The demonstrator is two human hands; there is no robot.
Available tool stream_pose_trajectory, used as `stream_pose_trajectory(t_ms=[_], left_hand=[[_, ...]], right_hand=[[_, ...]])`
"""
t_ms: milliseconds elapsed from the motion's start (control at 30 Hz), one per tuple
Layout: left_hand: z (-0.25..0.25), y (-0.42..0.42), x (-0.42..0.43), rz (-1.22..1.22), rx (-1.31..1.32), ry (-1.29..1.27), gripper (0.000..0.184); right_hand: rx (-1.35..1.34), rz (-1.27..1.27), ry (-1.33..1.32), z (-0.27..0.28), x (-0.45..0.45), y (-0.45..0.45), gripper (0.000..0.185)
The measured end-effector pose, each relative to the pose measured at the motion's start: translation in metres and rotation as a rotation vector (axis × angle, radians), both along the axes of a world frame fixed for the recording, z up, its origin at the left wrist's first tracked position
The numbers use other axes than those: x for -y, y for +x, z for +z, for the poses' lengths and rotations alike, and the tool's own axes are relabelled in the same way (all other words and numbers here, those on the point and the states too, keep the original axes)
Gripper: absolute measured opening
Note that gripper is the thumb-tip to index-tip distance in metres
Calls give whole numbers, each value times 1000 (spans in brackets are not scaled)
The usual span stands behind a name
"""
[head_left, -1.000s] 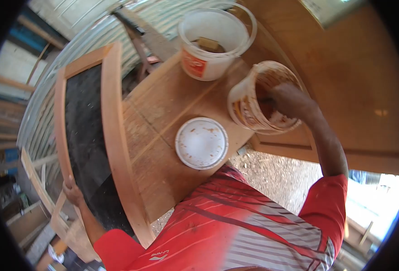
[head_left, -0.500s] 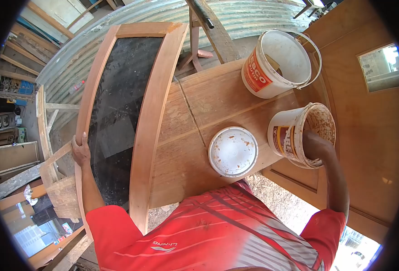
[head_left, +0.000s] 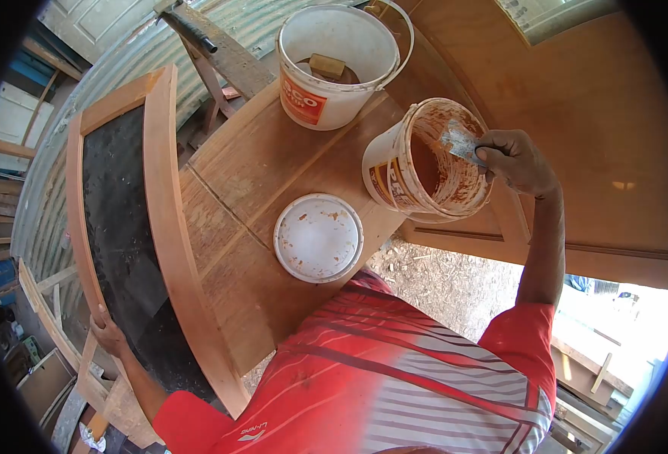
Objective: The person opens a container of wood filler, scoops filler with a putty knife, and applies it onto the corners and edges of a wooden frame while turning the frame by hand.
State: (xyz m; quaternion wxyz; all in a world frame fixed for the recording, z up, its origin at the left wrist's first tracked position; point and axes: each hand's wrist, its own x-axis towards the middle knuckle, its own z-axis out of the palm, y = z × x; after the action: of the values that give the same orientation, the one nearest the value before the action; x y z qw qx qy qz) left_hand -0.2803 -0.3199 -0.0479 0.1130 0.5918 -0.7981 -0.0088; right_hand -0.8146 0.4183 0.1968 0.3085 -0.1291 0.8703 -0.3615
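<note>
My right hand (head_left: 521,163) grips a putty knife (head_left: 461,144) at the mouth of the smaller white bucket (head_left: 385,163). Reddish-brown putty (head_left: 425,163) lies in that bucket and is smeared over its inner wall. Some of it clings to the blade. At the left, my left hand (head_left: 108,334) is closed around the outer edge of a wooden frame (head_left: 169,189) with a dark glass-like panel (head_left: 118,204). Part of its fingers is hidden behind the wood. A white lid (head_left: 319,238) with putty specks lies on the wooden board between the frame and the bucket.
A larger white bucket (head_left: 334,98) stands farther back, with a yellowish block (head_left: 327,66) inside. Both buckets rest on a wooden board (head_left: 232,181). A wooden door (head_left: 576,129) is at the right, and a trestle (head_left: 228,60) and corrugated sheeting (head_left: 126,60) are behind.
My right hand has come up out of the smaller bucket, and the putty knife now shows in it. My left hand stays on the frame. The whole view has turned and shifted.
</note>
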Motion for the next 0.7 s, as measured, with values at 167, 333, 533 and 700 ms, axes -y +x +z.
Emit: stream_pose_trajectory(t_ms=[167,333,533,700], left_hand=[[1,-4,-1,-1,-6,8,88],[-13,9,4,-49,-85,-44,84],[6,-10,-15,6,17,-89,85],[9,-11,-16,-8,-9,-83,83]], right_hand=[[-59,-32,49,16,15,4,28],[-142,-33,-152,32,15,-10,41],[-192,116,-351,65,123,-56,34],[-216,301,-205,49,311,-87,34]])
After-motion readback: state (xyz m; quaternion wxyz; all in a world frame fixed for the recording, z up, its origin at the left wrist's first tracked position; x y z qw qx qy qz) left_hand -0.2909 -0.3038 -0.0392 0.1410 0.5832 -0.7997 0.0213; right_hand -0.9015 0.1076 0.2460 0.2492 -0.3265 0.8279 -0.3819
